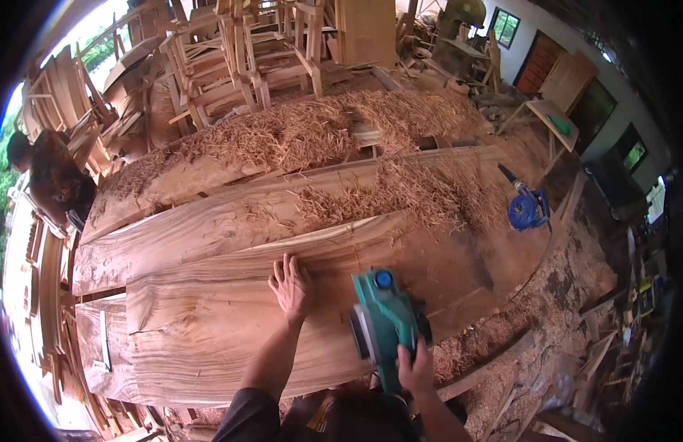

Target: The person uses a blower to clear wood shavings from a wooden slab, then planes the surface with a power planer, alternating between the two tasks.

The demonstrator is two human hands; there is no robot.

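My left hand (290, 287) lies flat on a wide wooden slab (209, 324) with its fingers spread. In my right hand (415, 366) is the rear handle of a green electric hand planer (385, 313), my fingers wrapped round it. The planer stands over the right part of the slab, its blue front knob pointing away from me. Wavy dark grain runs along the slab's surface.
Curled shavings (282, 136) heap over the boards behind the slab. A blue blower (529, 208) lies at the right. A metal square (104, 340) rests at the left end. Another person (54, 177) is at far left, near stacked chair frames (245, 59).
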